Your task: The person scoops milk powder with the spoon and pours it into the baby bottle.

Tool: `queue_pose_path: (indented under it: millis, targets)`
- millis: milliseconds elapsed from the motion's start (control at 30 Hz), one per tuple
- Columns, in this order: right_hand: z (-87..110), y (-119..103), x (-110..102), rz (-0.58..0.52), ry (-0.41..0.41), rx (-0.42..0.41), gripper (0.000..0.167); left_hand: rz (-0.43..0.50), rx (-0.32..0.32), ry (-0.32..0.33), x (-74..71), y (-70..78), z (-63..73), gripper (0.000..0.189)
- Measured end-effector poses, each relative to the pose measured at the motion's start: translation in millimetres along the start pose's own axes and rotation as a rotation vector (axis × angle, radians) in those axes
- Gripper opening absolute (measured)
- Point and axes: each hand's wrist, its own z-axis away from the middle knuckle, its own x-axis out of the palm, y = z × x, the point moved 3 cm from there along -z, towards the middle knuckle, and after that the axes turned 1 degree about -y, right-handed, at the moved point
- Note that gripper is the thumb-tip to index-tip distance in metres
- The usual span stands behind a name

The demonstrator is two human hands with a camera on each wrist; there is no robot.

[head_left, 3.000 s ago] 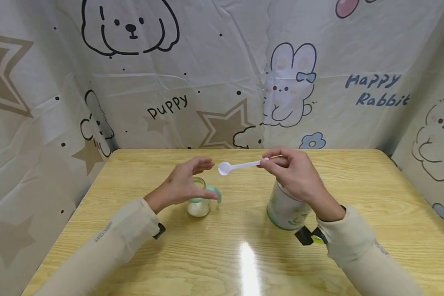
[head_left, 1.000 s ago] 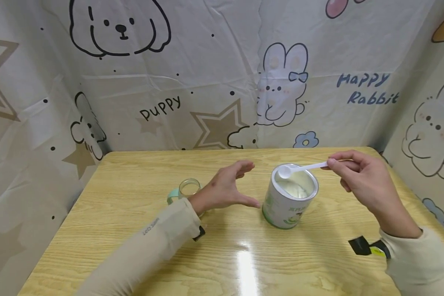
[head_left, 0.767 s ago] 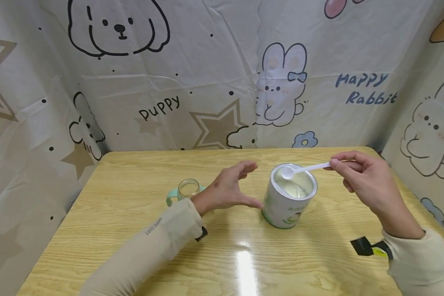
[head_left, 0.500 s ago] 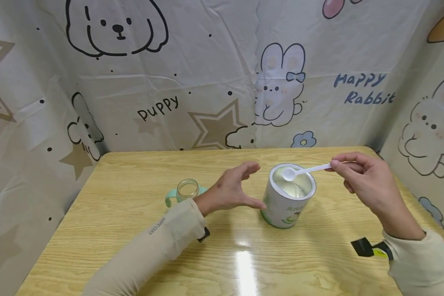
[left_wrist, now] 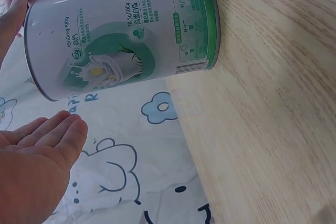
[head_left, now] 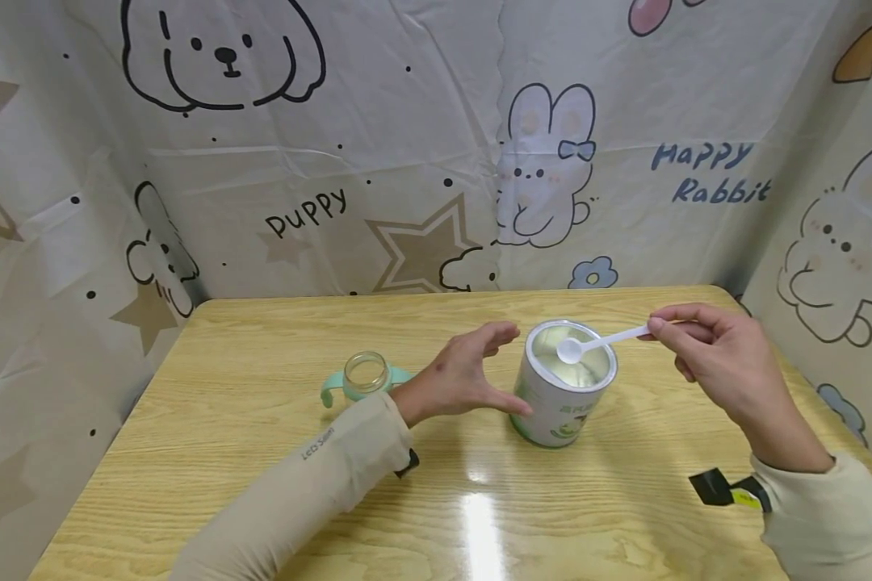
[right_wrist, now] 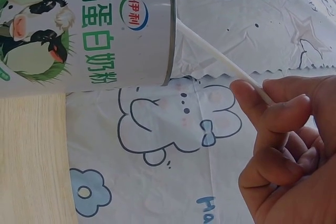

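Note:
My right hand [head_left: 719,351] pinches the end of a white plastic measuring spoon [head_left: 610,335]. Its round scoop hangs over the mouth of an open milk powder can [head_left: 552,411], overlapping the pale powder inside in the head view. Only the spoon's handle [right_wrist: 220,53] shows in the right wrist view; the can's wall hides the scoop. At the can's left side my left hand [head_left: 458,379] is spread, thumb apart from the fingers [left_wrist: 55,135]. Its thumb overlaps the can's lower left wall in the head view. Behind the left wrist stands a glass bottle [head_left: 366,373] with mint-green handles.
The wooden table [head_left: 298,331] meets a cartoon-printed cloth [head_left: 421,121] at its back edge. The bottle is upright to the left of the can, partly covered by my left forearm [head_left: 320,476].
Earlier the spoon was near the bottle, beside my left hand; both hands have since shifted right, bringing the scoop over the can. Lately the left hand has edged closer to the can and the scoop slightly lower.

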Motion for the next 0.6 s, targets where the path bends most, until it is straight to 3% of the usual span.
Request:
queue_pose_path:
  millis: [600]
  targets:
    - [0.1,4.0,3.8,0.011,0.01,0.002,0.015,-0.015,-0.016,-0.013,2.6,0.2,-1.9,0.101]
